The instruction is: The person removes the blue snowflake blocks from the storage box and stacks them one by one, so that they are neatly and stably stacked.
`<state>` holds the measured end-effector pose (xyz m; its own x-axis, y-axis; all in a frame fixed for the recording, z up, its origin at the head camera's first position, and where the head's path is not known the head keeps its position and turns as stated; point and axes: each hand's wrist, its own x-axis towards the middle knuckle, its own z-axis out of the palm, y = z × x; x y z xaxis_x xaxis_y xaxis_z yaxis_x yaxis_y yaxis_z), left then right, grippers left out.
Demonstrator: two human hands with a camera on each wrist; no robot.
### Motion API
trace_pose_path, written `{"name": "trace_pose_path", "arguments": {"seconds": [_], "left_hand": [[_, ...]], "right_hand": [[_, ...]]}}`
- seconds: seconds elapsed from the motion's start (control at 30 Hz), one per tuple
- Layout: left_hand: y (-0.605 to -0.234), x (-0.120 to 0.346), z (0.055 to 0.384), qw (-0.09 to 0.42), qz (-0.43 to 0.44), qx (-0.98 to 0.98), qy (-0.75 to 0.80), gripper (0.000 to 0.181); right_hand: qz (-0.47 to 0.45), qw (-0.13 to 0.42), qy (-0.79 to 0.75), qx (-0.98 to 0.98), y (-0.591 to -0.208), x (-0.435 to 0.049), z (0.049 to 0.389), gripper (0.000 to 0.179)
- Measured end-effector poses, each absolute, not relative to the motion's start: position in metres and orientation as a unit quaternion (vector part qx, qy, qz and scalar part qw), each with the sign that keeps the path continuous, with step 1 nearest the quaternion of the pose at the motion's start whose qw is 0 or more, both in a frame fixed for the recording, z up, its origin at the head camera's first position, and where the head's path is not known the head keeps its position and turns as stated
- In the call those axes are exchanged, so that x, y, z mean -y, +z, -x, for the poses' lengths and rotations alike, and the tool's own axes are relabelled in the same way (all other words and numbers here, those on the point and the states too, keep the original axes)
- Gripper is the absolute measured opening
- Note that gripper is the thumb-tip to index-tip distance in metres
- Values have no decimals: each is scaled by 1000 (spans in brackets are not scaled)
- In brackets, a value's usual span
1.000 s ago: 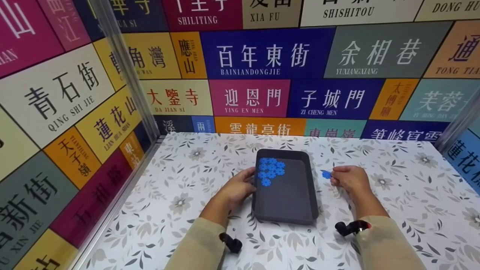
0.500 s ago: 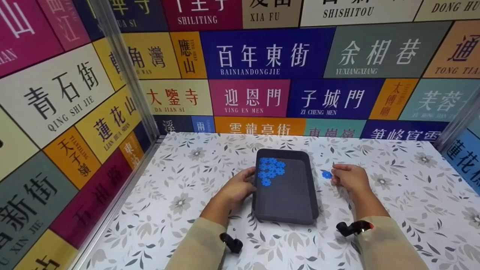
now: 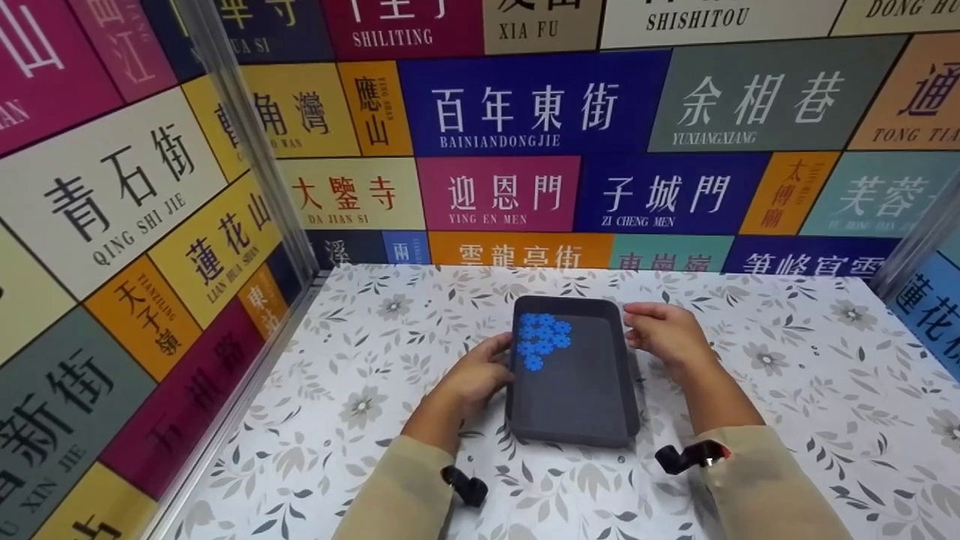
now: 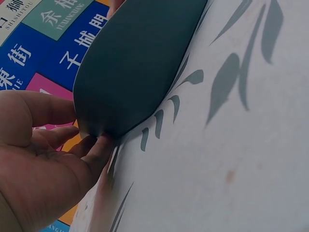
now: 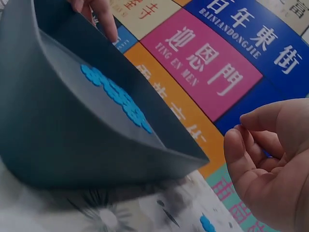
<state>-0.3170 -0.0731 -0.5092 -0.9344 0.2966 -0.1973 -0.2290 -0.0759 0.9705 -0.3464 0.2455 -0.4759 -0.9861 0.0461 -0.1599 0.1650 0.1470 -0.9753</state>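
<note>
A dark grey rectangular tray [image 3: 574,409] stands on the table in the head view. Several blue flower-shaped pieces [image 3: 540,334] lie flat in a cluster at its far left corner. My left hand [image 3: 474,381] grips the tray's left wall, thumb and fingers at the edge in the left wrist view. Just off the right wall is my right hand [image 3: 667,334], fingers loosely curled, nothing visible between the tips. One more blue flower-shaped piece [image 5: 207,223] lies on the table in the right wrist view; in the head view the right hand seems to hide it.
A white cloth with grey leaf patterns [image 3: 360,450] covers the table. Behind it rises a wall of colourful street-name signs [image 3: 525,105], with another sign wall [image 3: 120,195] along the left. A metal corner post [image 3: 259,135] joins them.
My right hand has moved left and away from me, from beside the loose blue piece to the tray's right wall. My left hand stays on the tray; the cluster is unchanged.
</note>
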Motion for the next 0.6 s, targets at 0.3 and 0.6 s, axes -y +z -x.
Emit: {"name": "trace_pose_path", "arguments": {"seconds": [0.3,0.6], "left_hand": [[-510,74,317,178,-24,-656,733,90],[-510,73,316,175,-33,-665,726,90]], "right_hand": [[-33,67,-641,-764,-475,-210,359,43],[-3,88,-615,-784,-475,-192,381,49]]}}
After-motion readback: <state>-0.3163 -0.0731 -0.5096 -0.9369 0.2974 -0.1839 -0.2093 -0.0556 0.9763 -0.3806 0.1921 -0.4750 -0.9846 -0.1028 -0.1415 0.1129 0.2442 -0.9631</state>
